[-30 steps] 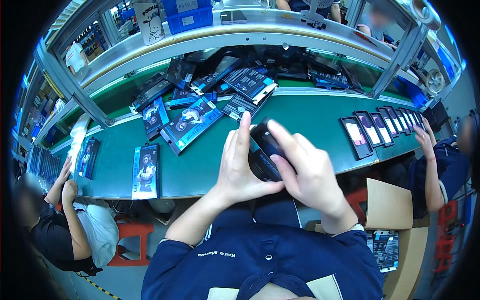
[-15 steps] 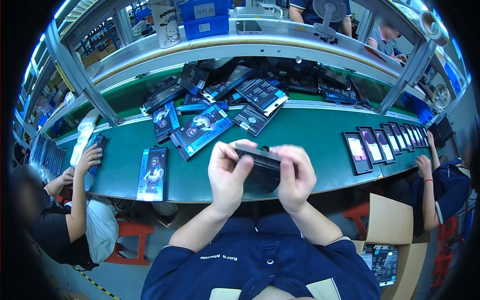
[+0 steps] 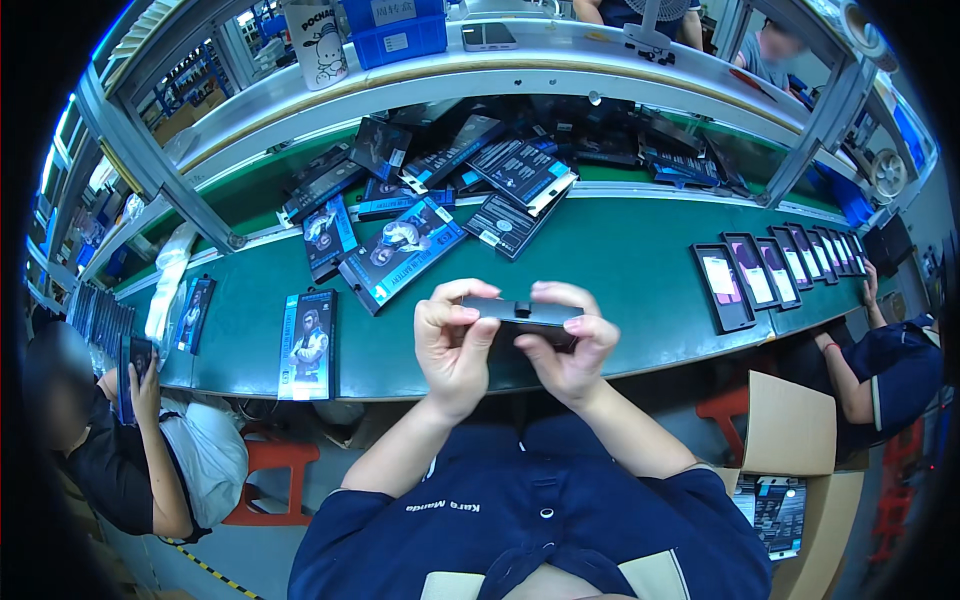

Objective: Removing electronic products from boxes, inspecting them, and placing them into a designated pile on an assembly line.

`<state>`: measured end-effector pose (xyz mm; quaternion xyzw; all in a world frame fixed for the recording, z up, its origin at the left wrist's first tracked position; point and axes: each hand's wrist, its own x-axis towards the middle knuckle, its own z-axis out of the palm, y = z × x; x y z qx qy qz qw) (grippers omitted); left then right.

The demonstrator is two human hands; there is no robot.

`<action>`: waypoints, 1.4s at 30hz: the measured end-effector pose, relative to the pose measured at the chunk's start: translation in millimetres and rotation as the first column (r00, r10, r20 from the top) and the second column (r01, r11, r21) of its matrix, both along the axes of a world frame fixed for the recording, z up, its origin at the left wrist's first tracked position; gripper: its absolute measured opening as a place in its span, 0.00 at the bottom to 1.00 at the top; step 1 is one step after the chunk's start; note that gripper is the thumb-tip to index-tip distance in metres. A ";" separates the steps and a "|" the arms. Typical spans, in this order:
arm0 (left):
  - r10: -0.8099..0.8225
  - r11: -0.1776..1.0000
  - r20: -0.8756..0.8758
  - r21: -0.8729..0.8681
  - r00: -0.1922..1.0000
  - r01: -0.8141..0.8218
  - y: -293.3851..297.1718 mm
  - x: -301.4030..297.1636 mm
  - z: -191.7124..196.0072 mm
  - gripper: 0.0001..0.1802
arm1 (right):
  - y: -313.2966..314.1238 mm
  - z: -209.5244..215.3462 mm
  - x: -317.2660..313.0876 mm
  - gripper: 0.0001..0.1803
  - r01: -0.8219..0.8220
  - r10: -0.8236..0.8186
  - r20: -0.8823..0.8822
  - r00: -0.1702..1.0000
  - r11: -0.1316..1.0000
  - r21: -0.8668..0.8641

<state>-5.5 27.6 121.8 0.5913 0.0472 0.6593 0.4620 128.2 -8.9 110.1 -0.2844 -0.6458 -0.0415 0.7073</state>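
Note:
Between my two hands, over the table's near edge, is a slim black box [image 3: 522,312] seen end-on, with a small dark tab at the middle of that end. My left hand [image 3: 452,345] pinches its left corner between thumb and fingers. The right corner is gripped by my right hand [image 3: 572,345], thumb below and index finger along the top. Most of the box's faces are hidden from view. A blue-and-black printed box [image 3: 308,345] lies flat to the left of my left hand. Beyond my hands rests a larger printed box [image 3: 405,252], lying at a slant.
A heap of dark packaged boxes [image 3: 520,175] fills the table's back. At right stand several black trays [image 3: 722,290] with light inserts in a row. An open carton [image 3: 790,430] holds packages at lower right. Co-workers sit at left [image 3: 130,440] and right [image 3: 880,375].
The box in my hands has tipped so its end with the tab faces up, and my right fingers have shifted on it. The left co-worker has lifted a box off the table.

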 end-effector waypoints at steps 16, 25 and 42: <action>0.500 0.381 -0.760 0.624 -0.416 -0.682 15.9 -124.3 13.6 0.56 | 1.6 -33.6 10.5 0.32 0.404 -0.198 0.375 0.906 0.672 -0.621; 0.154 0.444 -0.899 0.434 -0.410 -0.784 118.5 -303.6 -2.6 0.53 | -6.8 -29.7 22.0 0.15 0.201 -0.102 0.187 0.977 0.732 -0.651; 0.536 0.797 -0.663 0.193 0.523 -0.573 188.7 -118.2 29.0 0.11 | -3.7 -24.8 19.0 0.09 0.162 -0.028 0.209 0.977 0.738 -0.655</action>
